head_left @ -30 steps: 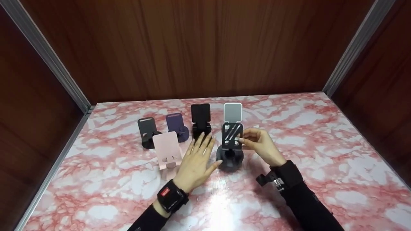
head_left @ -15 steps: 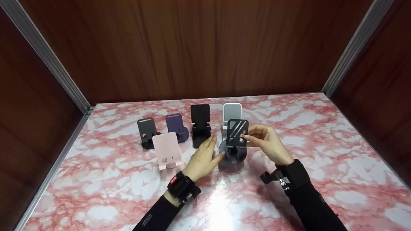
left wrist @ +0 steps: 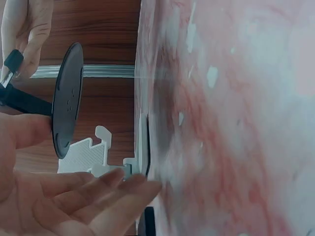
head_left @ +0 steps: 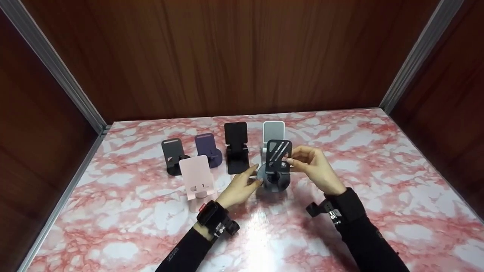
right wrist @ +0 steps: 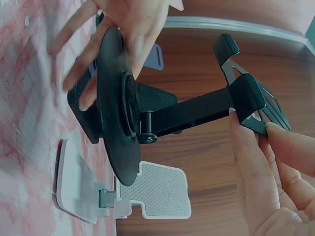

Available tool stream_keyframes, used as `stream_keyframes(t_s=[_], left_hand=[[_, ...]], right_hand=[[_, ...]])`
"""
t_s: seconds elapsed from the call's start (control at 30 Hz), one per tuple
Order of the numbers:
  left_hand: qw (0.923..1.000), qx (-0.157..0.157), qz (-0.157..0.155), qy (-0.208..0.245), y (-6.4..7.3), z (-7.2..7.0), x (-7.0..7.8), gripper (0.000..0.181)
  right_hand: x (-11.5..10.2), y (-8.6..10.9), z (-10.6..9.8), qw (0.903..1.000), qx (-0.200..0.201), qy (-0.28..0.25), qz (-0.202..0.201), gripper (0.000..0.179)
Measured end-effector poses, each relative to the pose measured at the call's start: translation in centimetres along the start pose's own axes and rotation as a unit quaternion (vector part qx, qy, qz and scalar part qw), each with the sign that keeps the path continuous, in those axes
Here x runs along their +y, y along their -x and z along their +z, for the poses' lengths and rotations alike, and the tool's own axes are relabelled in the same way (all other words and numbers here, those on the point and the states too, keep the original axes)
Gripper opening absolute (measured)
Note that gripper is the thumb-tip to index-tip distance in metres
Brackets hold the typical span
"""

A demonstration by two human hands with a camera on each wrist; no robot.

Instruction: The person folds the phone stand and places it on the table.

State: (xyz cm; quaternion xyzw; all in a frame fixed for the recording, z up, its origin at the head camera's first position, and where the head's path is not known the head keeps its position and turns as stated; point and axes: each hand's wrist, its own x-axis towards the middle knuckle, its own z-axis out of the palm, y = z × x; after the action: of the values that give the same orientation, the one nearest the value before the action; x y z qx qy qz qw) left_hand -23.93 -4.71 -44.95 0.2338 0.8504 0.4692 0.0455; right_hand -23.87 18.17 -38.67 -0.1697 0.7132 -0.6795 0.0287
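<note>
Dark wooden walls (head_left: pixel 242 56) close in a red-and-white marbled table (head_left: pixel 348 158); in the head view the right hand (head_left: pixel 317 169) pinches one side of the slotted phone stand (head_left: pixel 278 156), which is in front of the white stand (head_left: pixel 273 130) and hides part of it; the left hand (head_left: pixel 237 189) is beside the held stand's lower end, with the pink stand (head_left: pixel 196 172) near that wrist, so a careless sweep back could topple it; in the left wrist view the round base (left wrist: pixel 68 105) is clear of the tabletop, the left thumb at it and the other fingers stretched out below, curled round nothing; whether that thumb presses I cannot tell, so the weight seems to hang on the right pinch, and a slip there could drop the stand; in the right wrist view thumb and fingers clamp the plate end, well apart from the base; the hinge (right wrist: pixel 147 133) between them, if loose, might fold and swing the base towards the white stand or the blurred left fingers.
</note>
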Motion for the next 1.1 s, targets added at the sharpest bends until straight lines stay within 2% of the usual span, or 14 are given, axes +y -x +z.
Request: stream_keyframes(t_s=[0.13, 0.23, 0.3, 0.47, 0.6, 0.67, 0.77, 0.97, 1.1], left_hand=[[0.9975, -0.008, -0.028, 0.065, -0.13, 0.28, -0.36, 0.050], [0.9910, -0.010, -0.050, 0.124, -0.23, 0.48, -0.51, 0.043], [0.9810, -0.013, -0.068, 0.181, -0.29, 0.59, -0.49, 0.038], [0.9485, -0.020, -0.095, 0.302, -0.29, 0.62, -0.19, 0.030], [0.9403, -0.015, -0.083, 0.330, -0.34, 0.53, -0.13, 0.024], [0.9389, -0.010, -0.084, 0.333, -0.38, 0.56, -0.14, 0.025], [0.9417, -0.001, -0.084, 0.326, -0.49, 0.65, -0.18, 0.027], [0.9476, 0.012, -0.074, 0.310, -0.63, 0.65, -0.23, 0.024], [0.9566, 0.024, -0.068, 0.282, -0.50, 0.30, 0.04, 0.024]], right_hand=[[0.11, 0.05, 0.11, 1.0000, -0.007, 0.005, 0.002, 0.025], [0.19, 0.11, 0.28, 0.9999, -0.010, 0.005, 0.006, 0.024], [0.23, 0.15, 0.36, 0.9999, -0.010, 0.006, 0.008, 0.024], [0.26, 0.10, 0.53, 0.9999, 0.000, 0.011, 0.007, 0.023], [0.29, -0.04, 0.81, 0.9998, 0.018, -0.003, 0.010, 0.020], [0.35, -0.10, 0.90, 0.9996, 0.021, -0.013, 0.010, 0.018], [0.38, -0.09, 0.91, 0.9995, 0.016, -0.025, 0.005, 0.017], [0.26, 0.02, 0.91, 0.9999, 0.007, -0.010, -0.004, 0.020], [0.20, 0.06, 0.95, 1.0000, 0.002, 0.000, -0.002, 0.017]])
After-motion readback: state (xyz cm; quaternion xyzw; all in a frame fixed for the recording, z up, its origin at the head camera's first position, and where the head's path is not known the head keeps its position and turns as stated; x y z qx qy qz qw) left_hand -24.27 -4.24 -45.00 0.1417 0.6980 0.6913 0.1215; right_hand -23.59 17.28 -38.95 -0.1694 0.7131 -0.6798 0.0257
